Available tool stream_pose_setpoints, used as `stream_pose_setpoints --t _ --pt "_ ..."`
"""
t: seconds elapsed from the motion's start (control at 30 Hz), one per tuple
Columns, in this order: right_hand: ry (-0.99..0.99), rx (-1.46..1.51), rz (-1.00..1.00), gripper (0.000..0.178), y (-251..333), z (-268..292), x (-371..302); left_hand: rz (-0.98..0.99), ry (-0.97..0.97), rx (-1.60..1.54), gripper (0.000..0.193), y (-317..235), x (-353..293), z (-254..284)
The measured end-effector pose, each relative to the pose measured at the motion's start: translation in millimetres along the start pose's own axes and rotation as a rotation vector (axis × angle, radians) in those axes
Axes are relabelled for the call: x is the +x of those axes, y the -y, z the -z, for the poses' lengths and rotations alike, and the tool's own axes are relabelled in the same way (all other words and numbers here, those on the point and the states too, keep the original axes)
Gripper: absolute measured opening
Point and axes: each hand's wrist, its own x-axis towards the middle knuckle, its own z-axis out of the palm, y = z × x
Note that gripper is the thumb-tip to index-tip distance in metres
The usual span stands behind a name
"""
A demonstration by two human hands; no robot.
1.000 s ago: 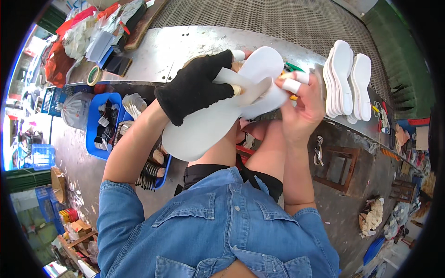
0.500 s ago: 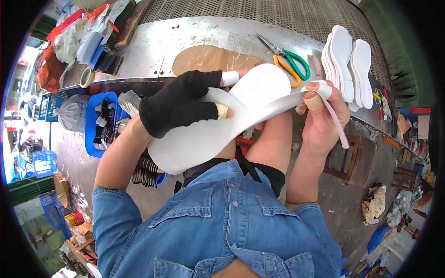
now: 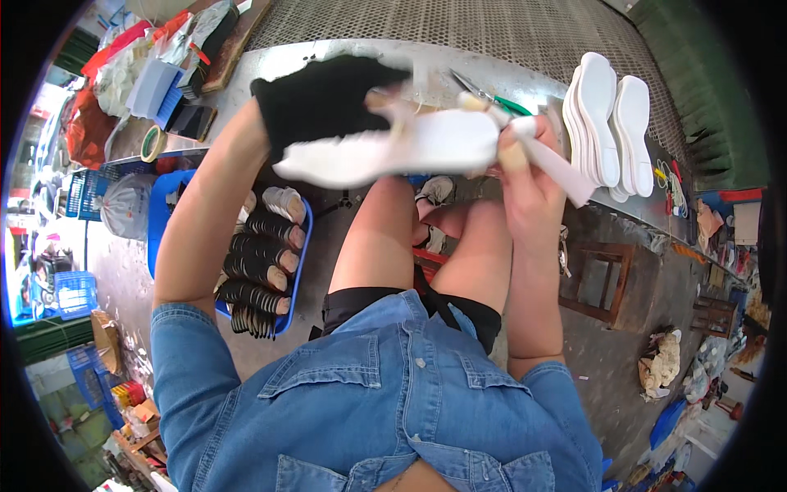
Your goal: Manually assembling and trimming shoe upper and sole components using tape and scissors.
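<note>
A white, shoe-sole-shaped insole [image 3: 452, 141] is stretched level between my hands, smeared by motion. My left hand [image 3: 332, 102], in a black fingerless glove, grips it near its left part from above; the fingertips are blurred. My right hand [image 3: 526, 160], with tape round its fingers, pinches the rounded right end. A pale, narrow strip [image 3: 561, 168] hangs from the right fingers toward the lower right; whether it is joined to the insole I cannot tell. Just beyond, scissors with green on the handle [image 3: 512, 107] lie on the metal table, partly hidden.
Stacked white insoles [image 3: 597, 123] stand at the table's right. A blue tray [image 3: 305, 246] with rows of dark stacked pieces sits below on the left. A tape roll [image 3: 152, 143] lies near the far left table edge, a wooden stool [image 3: 613, 283] at right.
Both hands have moved up and away from my body with the insole, and the right hand inward. The insole has turned from tilted to nearly level, and the tray below is uncovered.
</note>
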Motion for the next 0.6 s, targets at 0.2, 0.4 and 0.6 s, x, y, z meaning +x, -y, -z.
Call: stream_pose_setpoints --t 0.2,0.4,0.6 --pt "-0.400 -0.088 0.266 0.017 -13 -1 17 -0.041 -0.053 -0.531 0.040 -53 -30 -38" --pt "-0.263 -0.317 0.247 0.012 -17 -26 -26 0.553 -0.269 -1.874 0.042 -25 2 -121" --pt "-0.245 -0.197 0.187 0.012 -14 -30 -41 0.421 -0.729 -1.978 0.036 -21 4 -105"
